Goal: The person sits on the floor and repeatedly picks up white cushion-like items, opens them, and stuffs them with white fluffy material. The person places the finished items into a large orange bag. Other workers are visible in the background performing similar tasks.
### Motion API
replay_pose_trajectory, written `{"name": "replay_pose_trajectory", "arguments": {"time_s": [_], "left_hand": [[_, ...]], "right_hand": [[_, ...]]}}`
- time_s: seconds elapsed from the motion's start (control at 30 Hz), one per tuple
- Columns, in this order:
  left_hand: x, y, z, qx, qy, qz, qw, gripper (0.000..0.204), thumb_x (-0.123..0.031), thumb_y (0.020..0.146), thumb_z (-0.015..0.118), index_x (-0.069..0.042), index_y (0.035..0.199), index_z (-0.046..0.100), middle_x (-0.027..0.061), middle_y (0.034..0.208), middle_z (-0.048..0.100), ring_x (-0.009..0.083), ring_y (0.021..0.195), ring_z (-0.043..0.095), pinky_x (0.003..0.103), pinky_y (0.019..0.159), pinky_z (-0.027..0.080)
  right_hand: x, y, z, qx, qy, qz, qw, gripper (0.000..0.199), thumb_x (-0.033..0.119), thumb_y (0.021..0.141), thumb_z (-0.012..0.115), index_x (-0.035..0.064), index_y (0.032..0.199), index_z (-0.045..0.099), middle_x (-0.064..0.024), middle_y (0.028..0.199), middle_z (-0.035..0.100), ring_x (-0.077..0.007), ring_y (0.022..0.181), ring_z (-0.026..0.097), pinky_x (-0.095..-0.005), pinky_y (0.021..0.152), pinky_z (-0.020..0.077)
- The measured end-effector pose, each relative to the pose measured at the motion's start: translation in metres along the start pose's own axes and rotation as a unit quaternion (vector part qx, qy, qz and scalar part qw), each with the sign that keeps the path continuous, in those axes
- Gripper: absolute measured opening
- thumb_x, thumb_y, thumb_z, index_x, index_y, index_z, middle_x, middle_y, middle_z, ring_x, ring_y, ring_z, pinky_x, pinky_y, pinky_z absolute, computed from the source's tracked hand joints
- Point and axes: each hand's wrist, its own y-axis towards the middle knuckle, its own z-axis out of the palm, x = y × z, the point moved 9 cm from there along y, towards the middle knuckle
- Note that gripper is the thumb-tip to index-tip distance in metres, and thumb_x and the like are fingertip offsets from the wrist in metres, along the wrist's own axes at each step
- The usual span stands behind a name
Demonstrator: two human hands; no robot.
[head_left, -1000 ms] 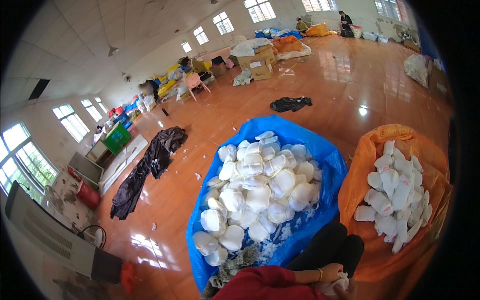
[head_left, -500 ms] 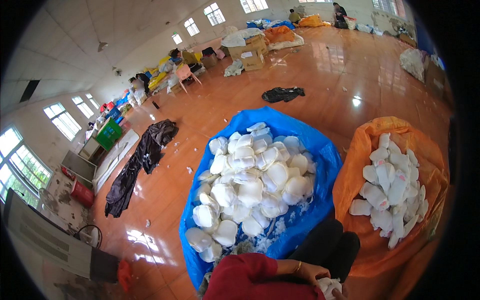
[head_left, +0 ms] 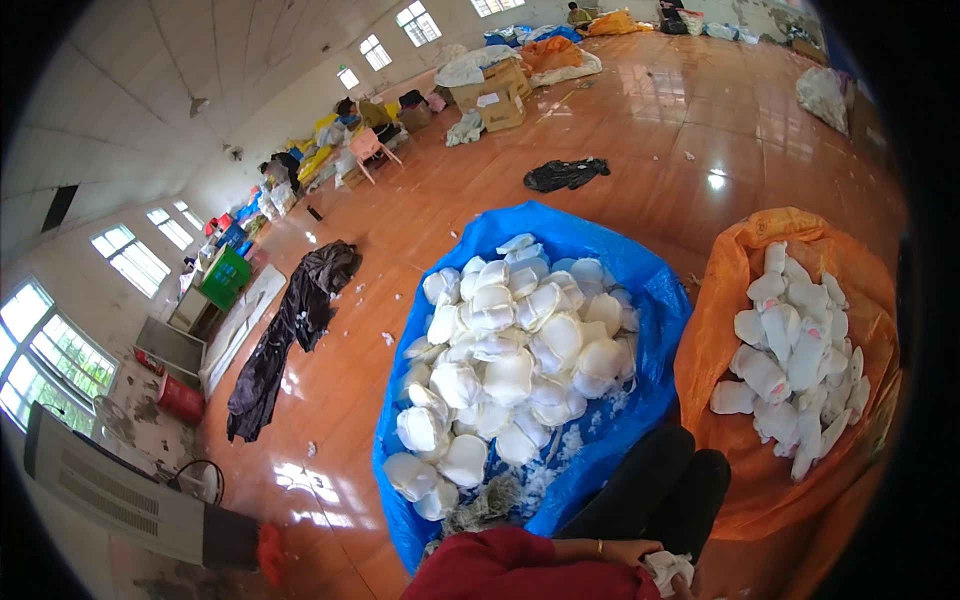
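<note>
The hand (head_left: 640,553) sits at the bottom edge, which cuts off most of its fingers; whether it grips the white scrap (head_left: 668,570) or only touches it cannot be told. Which hand it is stays unclear, and the other hand is out of view. The red sleeve (head_left: 510,568) is cut by the same edge. The blue bag's (head_left: 655,290) lower part hides behind the sleeve and a dark knee (head_left: 660,490). The orange bag (head_left: 730,300) runs into the dark rim at right, its far side lost. People at the far wall (head_left: 350,110) are too small to make out. The grey unit (head_left: 120,490) at lower left is warped and partly cut off.
</note>
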Motion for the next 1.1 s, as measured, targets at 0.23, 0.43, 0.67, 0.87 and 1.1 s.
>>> {"name": "replay_pose_trajectory", "arguments": {"time_s": [0.23,0.43,0.67,0.87,1.1], "left_hand": [[-0.008,0.006,-0.011,-0.06,0.039,-0.036,0.997,0.049,-0.026,0.076,0.074,-0.003,0.112,0.051,0.0083,0.108,0.057,0.0158,0.1,0.052,0.029,0.086,0.043],[-0.007,-0.016,-0.03,-0.001,-0.003,-0.089,0.996,0.038,-0.015,0.076,0.073,-0.001,0.106,0.055,0.0059,0.096,0.061,0.0129,0.088,0.056,0.027,0.075,0.047],[-0.002,0.005,-0.024,0.028,0.016,-0.083,0.996,0.037,-0.017,0.07,0.075,-0.001,0.1,0.06,0.0048,0.088,0.064,0.0125,0.081,0.058,0.027,0.07,0.047],[-0.017,0.001,-0.026,-0.012,0.124,-0.049,0.991,0.039,-0.016,0.067,0.076,-0.001,0.099,0.06,0.0082,0.092,0.064,0.0163,0.086,0.058,0.03,0.076,0.046],[0.008,0.01,-0.023,-0.115,0.119,0.045,0.985,0.045,-0.018,0.062,0.078,-0.006,0.097,0.053,0.0093,0.092,0.06,0.0198,0.085,0.058,0.032,0.073,0.046]], "right_hand": [[0.036,-0.01,-0.011,-0.122,-0.166,-0.139,0.969,0.024,0.01,0.084,0.06,0.0054,0.107,0.057,-0.0073,0.096,0.059,-0.0208,0.086,0.057,-0.0323,0.071,0.0466],[-0.006,0.003,-0.006,-0.02,0.014,-0.038,0.999,0.02,0.011,0.084,0.061,0.0066,0.103,0.057,-0.005,0.096,0.057,-0.0182,0.086,0.055,-0.0319,0.069,0.045],[-0.043,0.018,-0.018,0.104,0.231,0.122,0.96,0.01,0.009,0.084,0.063,0.0074,0.093,0.059,0.0042,0.081,0.055,-0.0076,0.073,0.052,-0.0225,0.064,0.0413],[0.017,0.019,0.001,0.228,0.318,0.151,0.908,0.028,0.008,0.082,0.065,0.0025,0.109,0.059,-0.0003,0.095,0.062,-0.0111,0.085,0.059,-0.0251,0.075,0.0467],[-0.014,0.016,-0.01,0.083,0.223,0.072,0.969,0.03,0.014,0.084,0.064,0.0025,0.111,0.057,-0.0023,0.098,0.062,-0.0152,0.087,0.059,-0.0278,0.079,0.0479]]}}
